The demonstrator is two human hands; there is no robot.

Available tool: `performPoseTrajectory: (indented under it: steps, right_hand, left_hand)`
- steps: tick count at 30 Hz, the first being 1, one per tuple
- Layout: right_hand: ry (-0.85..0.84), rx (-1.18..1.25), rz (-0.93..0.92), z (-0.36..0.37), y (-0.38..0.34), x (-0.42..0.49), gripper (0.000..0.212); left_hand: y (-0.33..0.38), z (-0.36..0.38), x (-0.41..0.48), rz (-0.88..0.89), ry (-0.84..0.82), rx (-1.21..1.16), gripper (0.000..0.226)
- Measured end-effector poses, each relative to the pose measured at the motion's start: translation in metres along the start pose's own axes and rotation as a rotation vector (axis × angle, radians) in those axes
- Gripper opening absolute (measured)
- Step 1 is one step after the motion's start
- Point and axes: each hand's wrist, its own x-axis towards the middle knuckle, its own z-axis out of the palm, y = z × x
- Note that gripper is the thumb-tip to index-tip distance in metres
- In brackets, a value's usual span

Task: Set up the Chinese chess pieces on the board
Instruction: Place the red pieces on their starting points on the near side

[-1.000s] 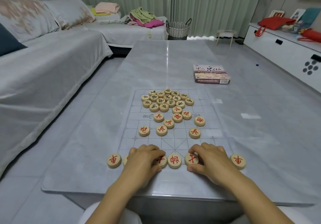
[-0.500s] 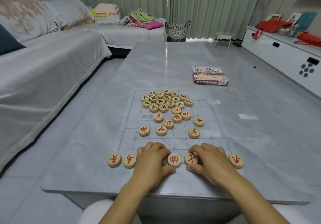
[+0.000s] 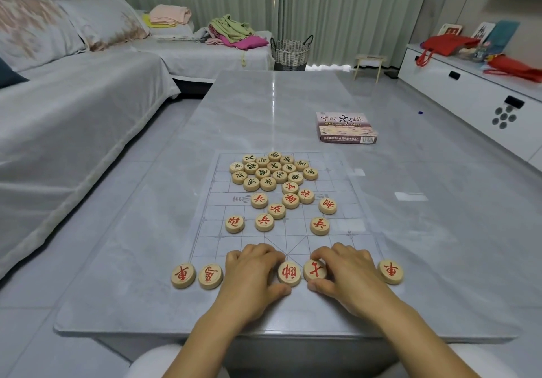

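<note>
A clear gridded board (image 3: 346,190) lies on the grey table. Along its near edge stand a red chariot piece (image 3: 183,275), a red horse piece (image 3: 210,276), a red general piece (image 3: 289,273), a red advisor piece (image 3: 314,270) and a second red chariot piece (image 3: 390,271). My left hand (image 3: 252,272) lies curled over the row between horse and general, gripping a red piece that is hidden under it. My right hand (image 3: 349,272) pinches the advisor between thumb and forefinger. Several loose red pieces (image 3: 276,210) dot mid-board. Green pieces (image 3: 272,171) cluster at the far end.
The chess box (image 3: 346,128) lies on the table beyond the board, to the right. A covered sofa (image 3: 73,114) runs along the left and a white cabinet (image 3: 469,93) along the right. The table's near edge (image 3: 264,333) is just below my wrists.
My left hand slid right along the near row, uncovering the red horse piece and covering the piece next to the general. My right hand stayed on the advisor.
</note>
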Motion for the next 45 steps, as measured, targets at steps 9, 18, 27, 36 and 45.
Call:
performPoseTrajectory:
  steps: [9,18,27,36,45]
  right_hand:
    - [0.267,0.135,0.018,-0.045,0.034,0.034,0.037]
    - [0.03,0.016,0.034,-0.025,0.063,0.105,0.042]
    - [0.141,0.284,0.024,-0.04,0.058,0.062,0.039]
    - [-0.053,0.106,-0.216,-0.023,0.048,0.0,0.035]
    - [-0.112,-0.041,-0.171,-0.018,0.043,0.003,0.049]
  left_hand:
    - [-0.044,-0.04,0.009,-0.217,0.223,-0.241,0.041]
    - [-0.091,-0.055,0.058,-0.389,-0.027,-0.136,0.049]
    - [-0.062,-0.051,0.05,-0.249,0.05,0.04,0.04]
    - [-0.051,-0.036,-0.023,-0.146,0.083,0.036,0.042]
    - [-0.046,-0.032,-0.028,-0.148,0.096,-0.032,0.042]
